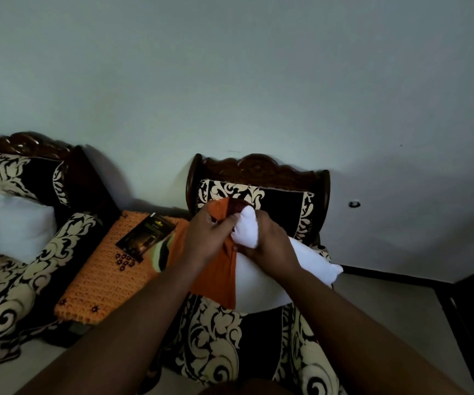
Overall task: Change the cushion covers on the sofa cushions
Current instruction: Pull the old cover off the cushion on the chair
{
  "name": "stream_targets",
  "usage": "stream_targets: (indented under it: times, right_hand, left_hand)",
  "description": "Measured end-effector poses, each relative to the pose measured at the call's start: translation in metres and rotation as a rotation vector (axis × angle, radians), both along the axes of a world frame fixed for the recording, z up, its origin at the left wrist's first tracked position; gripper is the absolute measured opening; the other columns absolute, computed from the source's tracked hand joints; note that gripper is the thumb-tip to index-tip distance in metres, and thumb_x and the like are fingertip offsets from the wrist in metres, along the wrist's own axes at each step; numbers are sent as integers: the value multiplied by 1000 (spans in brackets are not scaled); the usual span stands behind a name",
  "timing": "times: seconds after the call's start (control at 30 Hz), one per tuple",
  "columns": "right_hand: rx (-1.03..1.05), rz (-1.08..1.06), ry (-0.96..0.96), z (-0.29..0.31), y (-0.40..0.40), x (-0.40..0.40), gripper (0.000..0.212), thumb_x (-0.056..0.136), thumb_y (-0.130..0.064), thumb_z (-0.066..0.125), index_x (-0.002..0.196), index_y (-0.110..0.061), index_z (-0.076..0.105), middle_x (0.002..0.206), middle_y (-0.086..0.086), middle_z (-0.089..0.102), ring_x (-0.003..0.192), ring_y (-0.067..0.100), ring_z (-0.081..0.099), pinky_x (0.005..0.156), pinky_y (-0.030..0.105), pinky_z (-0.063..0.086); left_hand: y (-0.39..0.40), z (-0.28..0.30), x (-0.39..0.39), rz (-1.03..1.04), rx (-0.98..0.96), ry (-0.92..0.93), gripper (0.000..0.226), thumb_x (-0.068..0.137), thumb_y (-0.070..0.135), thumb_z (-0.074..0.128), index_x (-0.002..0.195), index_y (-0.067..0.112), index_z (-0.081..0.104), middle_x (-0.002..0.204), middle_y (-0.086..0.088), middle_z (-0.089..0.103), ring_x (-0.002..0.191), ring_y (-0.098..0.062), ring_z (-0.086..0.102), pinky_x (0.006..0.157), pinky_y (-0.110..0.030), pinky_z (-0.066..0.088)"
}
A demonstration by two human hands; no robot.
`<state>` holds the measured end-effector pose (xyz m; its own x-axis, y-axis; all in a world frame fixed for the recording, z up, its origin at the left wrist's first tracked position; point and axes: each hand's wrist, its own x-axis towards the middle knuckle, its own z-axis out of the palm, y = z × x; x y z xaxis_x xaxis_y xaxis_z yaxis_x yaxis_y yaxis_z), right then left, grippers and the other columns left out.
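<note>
Forearms: both are seen reaching forward from the bottom edge, bare, meeting over the armchair (215,332) seat.
Left hand (205,238): its fingers are curled and pinched on the rim of the orange cover (215,277), at the cover's mouth.
Right hand (270,240): it is closed round a squeezed corner of the white cushion (261,286), just beside the left hand; the thumb is hidden underneath.
Cushion: it lies across the seat under both hands, mostly bare; only its left part is inside the cover, and one corner sticks out well to the right of the right hand.
Progress: this cushion is judged to be partly in or partly out of its cover; which way cannot be told. A second white cushion (23,226) is seen bare on the sofa (7,283), far left of the left hand, so it has yet to be covered.
Materials: the cover looks like a thin, ribbed weave that creases easily; the cushion is soft, plump and smooth, bunching where it is gripped.
Shapes: the upholstery is dark with cream scrollwork, under a carved, scalloped wooden back.
Nearby: an orange crocheted cloth (104,277) with dark flower trim lies left of the left hand, with a dark packet (144,238) on it.
</note>
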<state>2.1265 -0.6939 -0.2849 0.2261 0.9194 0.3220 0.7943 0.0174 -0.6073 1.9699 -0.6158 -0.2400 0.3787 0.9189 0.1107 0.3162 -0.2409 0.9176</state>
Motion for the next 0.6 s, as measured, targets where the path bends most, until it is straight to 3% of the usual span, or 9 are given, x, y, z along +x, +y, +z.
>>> stream_targets:
  times: [0.07,0.13,0.23,0.33,0.43,0.53,0.6]
  right_hand:
    - [19,40,48,-5,-6,-1,70,80,-56,75,128,-11,52,113,2,60,101,23,62,80,37,48]
    - [30,48,71,-3,-11,-2,68,76,-61,76,119,-15,51,104,-1,62,93,20,62,75,39,49]
    - [47,48,45,7,-14,-4,61,74,-60,79,108,-21,48,95,-5,62,85,19,61,66,37,46]
    - [82,32,85,17,-19,-2,55,76,-57,80,105,-23,47,93,-8,60,82,15,61,64,36,47]
    - [49,-6,164,27,-24,-2,60,73,-56,82,110,-26,46,100,-10,62,87,9,62,68,36,51]
    - [35,-79,273,38,-32,-1,60,72,-53,85,110,-30,45,102,-15,64,90,4,63,69,28,50]
    - [77,-110,389,45,-41,4,59,73,-46,87,114,-31,46,106,-19,65,96,-3,63,73,19,49]
  left_hand:
    - [2,2,-5,-47,27,-5,44,83,59,65,120,36,56,111,14,65,104,-5,62,87,-26,50]
    - [7,6,-7,22,129,68,38,88,63,59,114,35,58,108,10,62,100,-7,60,80,-27,49]
    - [19,8,-12,137,202,226,35,97,56,52,101,24,65,92,6,66,86,-15,62,71,-30,46]
    - [38,0,-28,258,146,241,34,98,51,53,94,19,62,87,2,65,85,-23,63,69,-33,45]
    - [39,-4,-26,114,28,174,34,96,50,58,99,17,67,92,0,68,93,-22,65,78,-33,48]
    - [23,-1,-17,-44,-9,44,36,92,64,53,109,35,63,106,11,66,109,-17,63,88,-31,49]
    - [22,-7,-28,-40,48,14,56,87,78,44,129,42,54,133,7,57,132,-20,49,105,-39,44]
